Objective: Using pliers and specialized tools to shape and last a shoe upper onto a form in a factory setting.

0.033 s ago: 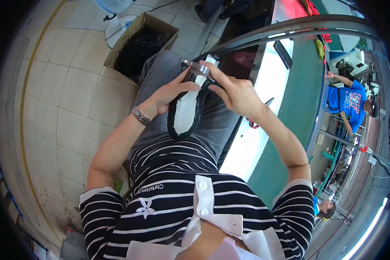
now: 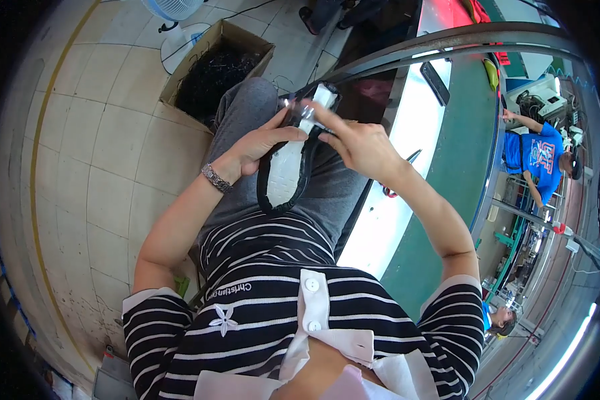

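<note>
Across my lap lies a black shoe upper (image 2: pixel 283 175), its flat white underside facing up and its black edge gathered round the rim. My left hand (image 2: pixel 263 145) grips it at the middle, thumb on the white face and fingers round the side. Over its narrower far part, my right hand (image 2: pixel 363 143) is closed on a small shiny metal hand tool (image 2: pixel 305 110). Motion smears the tool, so its exact kind cannot be made out. The tool is at the shoe's left edge, just beyond my left thumb.
A cardboard box (image 2: pixel 263 57) full of black stringy scraps stands on the floor ahead. Beside it is a fan (image 2: pixel 173 8). On the bench to my right are a dark phone (image 2: pixel 435 84) and red-handled scissors (image 2: pixel 389 192). A co-worker in blue (image 2: pixel 543 160) stands beyond.
My right hand and the metal tool have shifted slightly and look more blurred. My left hand and the shoe upper stay in place.
</note>
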Motion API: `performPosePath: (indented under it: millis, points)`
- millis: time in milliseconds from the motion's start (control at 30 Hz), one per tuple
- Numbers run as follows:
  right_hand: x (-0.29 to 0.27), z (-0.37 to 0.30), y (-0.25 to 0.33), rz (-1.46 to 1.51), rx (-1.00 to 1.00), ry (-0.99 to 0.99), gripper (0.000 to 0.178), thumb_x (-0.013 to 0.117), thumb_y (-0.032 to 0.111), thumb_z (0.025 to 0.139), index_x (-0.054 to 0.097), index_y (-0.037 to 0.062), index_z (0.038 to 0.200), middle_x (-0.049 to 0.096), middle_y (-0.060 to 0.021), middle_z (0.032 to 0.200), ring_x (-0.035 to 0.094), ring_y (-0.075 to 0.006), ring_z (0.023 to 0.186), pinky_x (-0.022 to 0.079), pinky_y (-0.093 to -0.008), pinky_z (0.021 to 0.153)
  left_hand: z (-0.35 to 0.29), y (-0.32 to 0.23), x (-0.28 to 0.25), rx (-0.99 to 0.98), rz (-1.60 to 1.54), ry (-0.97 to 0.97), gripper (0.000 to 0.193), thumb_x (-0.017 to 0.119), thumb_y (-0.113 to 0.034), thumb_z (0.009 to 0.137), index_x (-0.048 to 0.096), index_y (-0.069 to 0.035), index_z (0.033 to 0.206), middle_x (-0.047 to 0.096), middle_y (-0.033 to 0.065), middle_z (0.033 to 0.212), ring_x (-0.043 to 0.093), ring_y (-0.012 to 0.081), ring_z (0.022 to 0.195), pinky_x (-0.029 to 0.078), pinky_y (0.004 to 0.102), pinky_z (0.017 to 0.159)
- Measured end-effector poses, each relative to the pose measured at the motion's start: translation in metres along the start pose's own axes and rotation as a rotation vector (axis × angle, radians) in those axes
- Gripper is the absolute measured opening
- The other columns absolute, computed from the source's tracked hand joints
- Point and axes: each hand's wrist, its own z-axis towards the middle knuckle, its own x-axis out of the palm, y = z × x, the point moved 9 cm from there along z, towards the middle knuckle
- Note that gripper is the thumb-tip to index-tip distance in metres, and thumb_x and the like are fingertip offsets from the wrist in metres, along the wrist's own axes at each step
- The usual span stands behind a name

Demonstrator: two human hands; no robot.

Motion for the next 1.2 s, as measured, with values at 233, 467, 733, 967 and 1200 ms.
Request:
performPosePath:
  millis: [233,467,733,967,1200]
  points:
    - [-0.003,-0.001,0.008,-0.036,0.056,0.064,0.064,0.056,0.023,0.094,0.024,0.0243,0.149,0.067,-0.0122,0.074,0.064,-0.0264,0.055,0.052,-0.0369,0.053,-0.006,0.001,-0.002,-0.068,-0.025,0.004,0.096,0.075,-0.016,0.079,0.014,-0.021,0.153,0.055,0.0032,0.114,0.055,0.0139,0.104,0.047,0.0326,0.089]
    - [-0.009,-0.002,0.011,-0.035,0.149,0.161,0.061,0.053,0.024,0.096,0.022,0.0239,0.149,0.063,-0.0138,0.063,0.063,-0.0274,0.052,0.052,-0.0371,0.052,-0.008,-0.004,0.003,-0.029,0.003,0.027,0.099,0.078,-0.014,0.075,0.016,-0.020,0.153,0.050,0.0048,0.123,0.050,0.0166,0.111,0.044,0.0352,0.094]
    - [0.004,-0.010,-0.012,0.114,0.356,0.237,0.057,0.051,0.023,0.097,0.023,0.0220,0.147,0.061,-0.0148,0.062,0.064,-0.0318,0.056,0.052,-0.0413,0.056,-0.008,0.009,0.001,0.115,-0.052,0.005,0.086,0.069,-0.037,0.086,0.018,-0.019,0.152,0.044,0.0057,0.137,0.046,0.0151,0.121,0.039,0.0321,0.101]
    - [0.014,-0.058,0.018,0.522,0.325,0.663,0.060,0.055,0.024,0.096,0.026,0.0173,0.148,0.060,-0.0110,0.073,0.059,-0.0201,0.059,0.045,-0.0348,0.061,-0.019,0.036,0.008,0.129,-0.411,0.037,0.072,0.044,-0.057,0.095,0.018,-0.022,0.152,0.043,0.0068,0.142,0.047,0.0154,0.123,0.042,0.0316,0.101]
    - [0.027,-0.040,0.044,0.454,0.209,0.477,0.059,0.056,0.017,0.094,0.028,0.0170,0.146,0.061,-0.0192,0.071,0.063,-0.0356,0.065,0.046,-0.0450,0.062,-0.020,0.042,0.012,0.111,-0.452,-0.011,0.066,0.044,-0.056,0.095,0.026,-0.026,0.150,0.043,0.0061,0.142,0.049,0.0151,0.121,0.042,0.0306,0.100]
